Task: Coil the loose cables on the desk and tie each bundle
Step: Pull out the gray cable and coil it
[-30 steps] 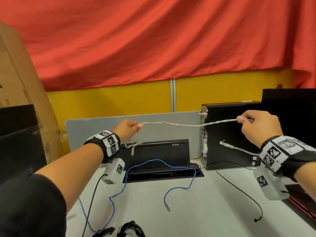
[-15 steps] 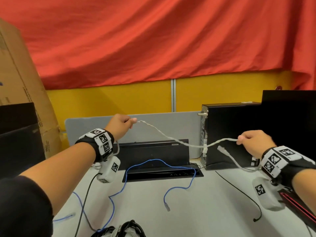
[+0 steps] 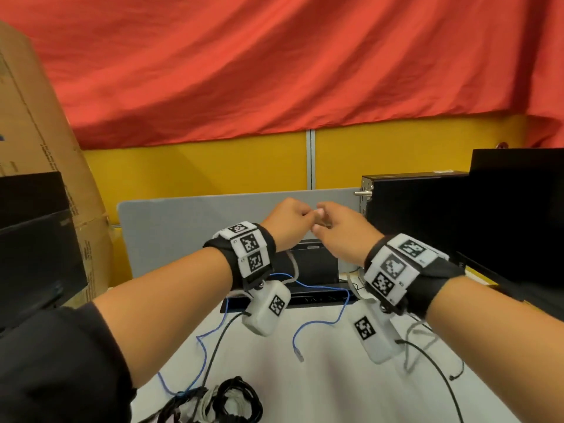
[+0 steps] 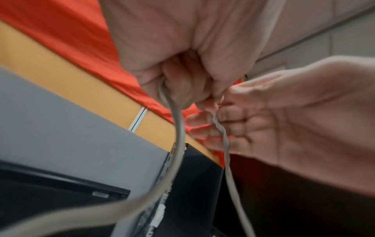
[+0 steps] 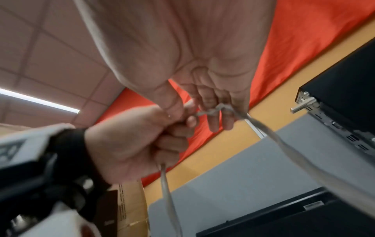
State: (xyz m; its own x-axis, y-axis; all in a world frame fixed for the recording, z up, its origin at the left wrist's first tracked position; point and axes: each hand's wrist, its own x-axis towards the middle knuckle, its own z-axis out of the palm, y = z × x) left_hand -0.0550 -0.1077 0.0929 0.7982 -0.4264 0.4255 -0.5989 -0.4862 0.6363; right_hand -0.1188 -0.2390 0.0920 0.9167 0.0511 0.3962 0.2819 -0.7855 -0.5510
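Note:
My two hands meet in the air above the desk [image 3: 335, 392], each holding the grey cable [image 4: 178, 136]. My left hand [image 3: 293, 221] grips it in a fist, and one strand hangs down from that fist [image 5: 168, 184]. My right hand [image 3: 332, 227] pinches a twisted stretch of the cable [image 5: 221, 109] against its fingers, right beside the left fist. The rest of the cable droops in a loop below my wrists [image 3: 294, 267]. A blue cable [image 3: 300, 357] lies loose on the desk under my hands.
A bundle of coiled black and white cables [image 3: 229, 404] lies at the near edge. Thin black cables [image 3: 427, 358] trail over the desk at right. A black computer tower [image 3: 412, 221] stands at right, a grey partition [image 3: 183, 233] behind, and a cardboard box [image 3: 36, 178] at left.
My hands were wide apart with the grey cable stretched between them. They have come together in the middle, and the cable now hangs slack in a loop beneath them.

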